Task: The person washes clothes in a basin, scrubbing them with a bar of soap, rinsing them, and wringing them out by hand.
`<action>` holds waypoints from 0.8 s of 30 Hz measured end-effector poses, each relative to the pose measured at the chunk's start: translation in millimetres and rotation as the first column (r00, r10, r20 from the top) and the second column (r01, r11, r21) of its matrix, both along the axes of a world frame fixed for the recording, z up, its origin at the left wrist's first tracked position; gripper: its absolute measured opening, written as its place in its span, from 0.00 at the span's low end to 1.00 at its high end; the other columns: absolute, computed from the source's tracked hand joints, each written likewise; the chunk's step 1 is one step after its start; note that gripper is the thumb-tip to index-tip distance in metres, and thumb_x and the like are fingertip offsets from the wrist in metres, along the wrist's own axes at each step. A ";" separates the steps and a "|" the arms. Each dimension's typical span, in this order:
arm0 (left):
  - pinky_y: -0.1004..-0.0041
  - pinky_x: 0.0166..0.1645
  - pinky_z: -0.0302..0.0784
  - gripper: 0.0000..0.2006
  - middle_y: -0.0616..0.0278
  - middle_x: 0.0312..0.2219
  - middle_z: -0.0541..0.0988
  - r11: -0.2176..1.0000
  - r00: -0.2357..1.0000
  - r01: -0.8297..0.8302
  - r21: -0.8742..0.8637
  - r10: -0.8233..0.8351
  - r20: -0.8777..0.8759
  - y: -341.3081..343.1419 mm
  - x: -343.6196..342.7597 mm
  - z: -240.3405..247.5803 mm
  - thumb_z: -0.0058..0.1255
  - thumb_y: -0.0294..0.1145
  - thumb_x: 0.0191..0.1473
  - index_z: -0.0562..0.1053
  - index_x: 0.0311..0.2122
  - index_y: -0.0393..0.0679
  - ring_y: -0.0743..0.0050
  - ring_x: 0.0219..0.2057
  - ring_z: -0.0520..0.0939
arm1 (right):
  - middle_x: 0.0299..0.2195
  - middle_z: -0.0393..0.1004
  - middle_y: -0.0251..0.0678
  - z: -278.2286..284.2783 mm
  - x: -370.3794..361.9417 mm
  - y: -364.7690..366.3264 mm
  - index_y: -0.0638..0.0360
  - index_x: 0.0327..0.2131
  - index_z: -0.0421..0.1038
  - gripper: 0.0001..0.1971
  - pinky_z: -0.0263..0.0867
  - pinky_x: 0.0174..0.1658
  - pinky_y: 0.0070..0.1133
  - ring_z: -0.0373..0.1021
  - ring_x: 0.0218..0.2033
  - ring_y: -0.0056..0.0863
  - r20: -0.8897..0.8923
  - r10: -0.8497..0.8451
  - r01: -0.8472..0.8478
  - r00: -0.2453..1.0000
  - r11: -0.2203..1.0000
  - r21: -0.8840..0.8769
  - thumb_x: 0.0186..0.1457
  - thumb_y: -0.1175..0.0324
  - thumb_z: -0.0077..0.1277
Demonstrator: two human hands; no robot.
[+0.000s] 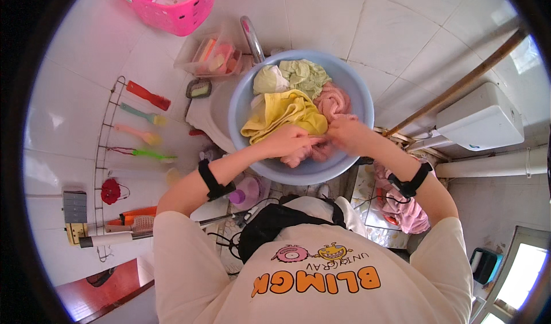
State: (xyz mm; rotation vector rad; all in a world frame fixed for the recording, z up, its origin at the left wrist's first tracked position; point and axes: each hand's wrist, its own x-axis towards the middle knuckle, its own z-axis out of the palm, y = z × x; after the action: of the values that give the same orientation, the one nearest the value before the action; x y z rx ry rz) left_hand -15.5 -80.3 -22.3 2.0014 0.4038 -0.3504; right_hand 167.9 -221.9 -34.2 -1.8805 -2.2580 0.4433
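A light blue basin [235, 114] holds several cloths. My left hand [290, 141] is at its near side, fingers closed on a pink knitted cloth [333, 101], just below a folded yellow towel [281, 114]. Close beside it, my right hand [348, 134] grips the same pink cloth, its fingers bent and slightly blurred. One end of that cloth bunches under my hands; the rest curls up along the basin's right side. Behind the yellow towel lie a pale green cloth [304, 77] and a whitish crumpled cloth [270, 80].
The basin rests on a white sink [215, 108] below a metal faucet [251, 37]. Brushes [148, 96] hang on a wire rack at left. A pink basket [172, 5] and a clear box [212, 57] are at the back left. A wooden pole [459, 84] slants at right.
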 end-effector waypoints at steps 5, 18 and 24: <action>0.80 0.26 0.60 0.09 0.69 0.16 0.66 0.825 0.870 -0.288 -0.485 0.437 0.227 10.4 -11.3 -4.1 0.41 0.28 0.45 0.65 0.16 0.41 0.84 0.19 0.65 | 0.35 0.65 0.45 -5.6 -34.3 -3.4 0.60 0.35 0.70 0.20 0.60 0.45 0.32 0.63 0.40 0.44 -0.141 -0.029 0.040 0.990 0.996 0.078 0.38 0.59 0.54; 0.77 0.31 0.64 0.07 0.67 0.19 0.67 0.487 0.609 -0.331 -0.808 0.764 0.211 41.1 -4.6 110.4 0.39 0.28 0.44 0.64 0.18 0.42 0.77 0.23 0.67 | 0.20 0.69 0.46 41.6 -31.3 21.6 0.62 0.21 0.69 0.09 0.63 0.29 0.34 0.67 0.24 0.45 -0.426 -0.248 0.417 0.870 0.832 0.366 0.35 0.67 0.51; 0.76 0.33 0.64 0.05 0.68 0.19 0.64 0.558 0.736 0.037 -0.829 0.546 0.400 79.8 -3.2 139.5 0.38 0.28 0.42 0.62 0.18 0.43 0.77 0.24 0.67 | 0.22 0.69 0.45 93.3 -14.0 42.0 0.66 0.19 0.68 0.07 0.62 0.27 0.29 0.65 0.22 0.42 -0.505 -0.234 0.475 0.831 0.772 0.422 0.35 0.71 0.46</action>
State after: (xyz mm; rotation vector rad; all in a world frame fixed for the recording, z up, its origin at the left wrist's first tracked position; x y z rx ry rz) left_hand -18.7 -0.5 117.2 0.9981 0.0722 0.3329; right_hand 153.8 -180.0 59.1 -1.6554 -1.4720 0.1176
